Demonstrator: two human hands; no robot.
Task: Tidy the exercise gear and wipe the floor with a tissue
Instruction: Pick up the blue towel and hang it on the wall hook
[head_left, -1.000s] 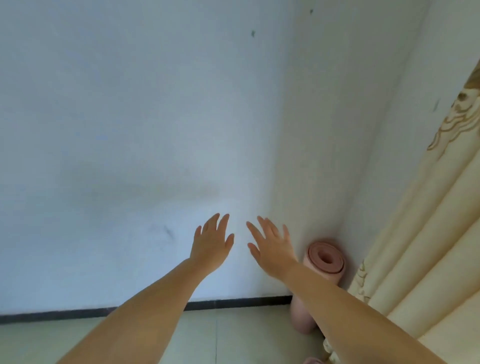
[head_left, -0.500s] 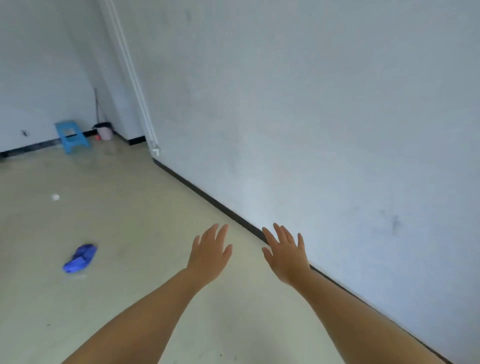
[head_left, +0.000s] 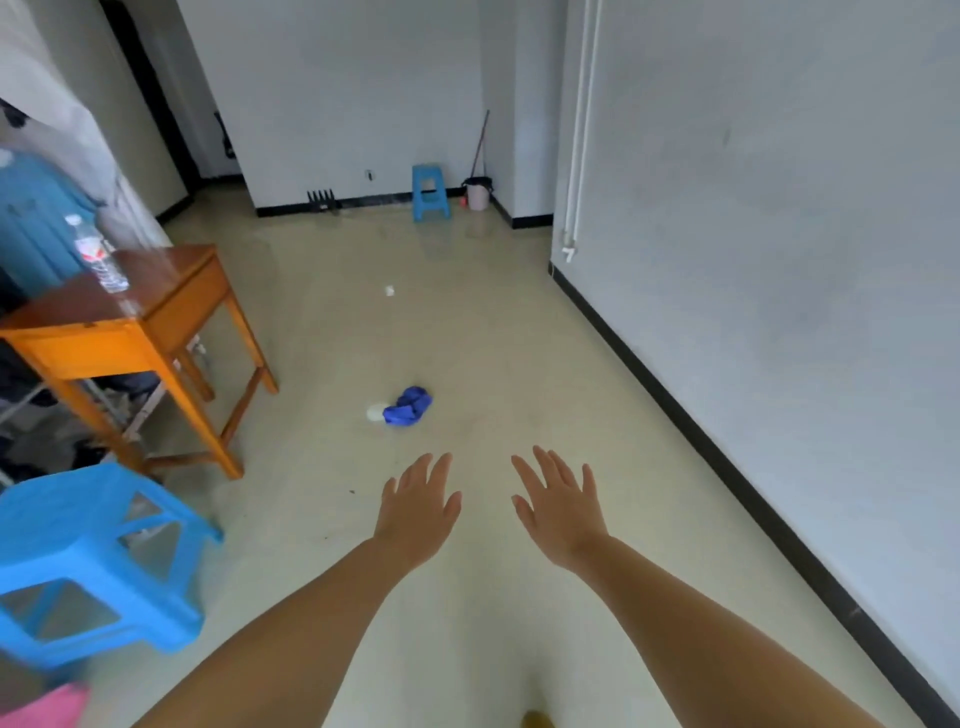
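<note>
Both arms reach forward over the pale floor (head_left: 519, 322), palms down. The left hand (head_left: 418, 506) and the right hand (head_left: 558, 506) are released, fingers straight and spread, holding nothing and touching nothing. Ahead of them on the floor lies a crumpled blue cloth (head_left: 409, 406), with a small white round spot (head_left: 375, 413) touching its left side; what that spot is cannot be told. A small white scrap (head_left: 389, 290) lies farther off, well apart from the cloth. At the left stands an orange wooden desk (head_left: 130, 332) carrying a clear water bottle (head_left: 96, 254). A blue plastic stool (head_left: 88, 561) stands near the desk, closer to the camera. Another blue stool (head_left: 429, 192) stands by the far wall, beside a pink bucket (head_left: 478, 194).
</note>
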